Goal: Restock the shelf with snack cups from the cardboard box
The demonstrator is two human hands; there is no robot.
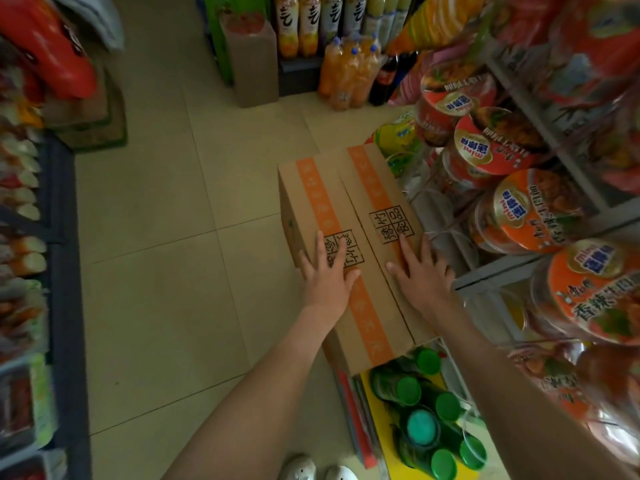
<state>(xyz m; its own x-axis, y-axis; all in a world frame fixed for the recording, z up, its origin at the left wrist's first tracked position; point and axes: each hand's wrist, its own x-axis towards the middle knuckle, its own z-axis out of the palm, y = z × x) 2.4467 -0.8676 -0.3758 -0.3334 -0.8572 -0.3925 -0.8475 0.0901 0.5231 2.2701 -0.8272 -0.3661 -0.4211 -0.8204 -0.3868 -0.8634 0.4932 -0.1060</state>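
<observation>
Looking down a narrow shop aisle: pale beige floor tiles [156,237] with thin grout lines, dull sheen, dim light. Dark-edged left shelf [62,271] holds blurred packets. Right side is a white metal shelf [540,258], tiers angled, full of stock.

Cardboard box [381,306] sits on the floor tight against the base of the right shelf, long and rectangular, plain brown corrugate, both top flaps closed and meeting at a centre seam. Each flap carries a lengthwise orange band with a faint pale pattern.

Left hand [327,271] lies flat on the left flap, fingers straight and spread wide, gripping nothing. Right hand [420,271] does the same on the right flap, palm down, fingers splayed. Both forearms bare.

Snack cups [495,147] on the right shelf: round tubs, clear glossy walls, red and orange printed foil lids, lying on their sides with lids facing the aisle. Just past the box's near end, green-capped bottles [426,410] lie on a yellow surface. At the aisle's far end: orange soda bottles [349,74], a dark cola bottle [384,81], a tall brown carton [254,60]. White shoes [301,469] at the bottom edge.

Writing: cup lids read "mini" on a gold oval, plus Chinese text, "香辣" on the nearest. Each box flap has a black four-cell grid stamp of Chinese characters, partly under the fingers
</observation>
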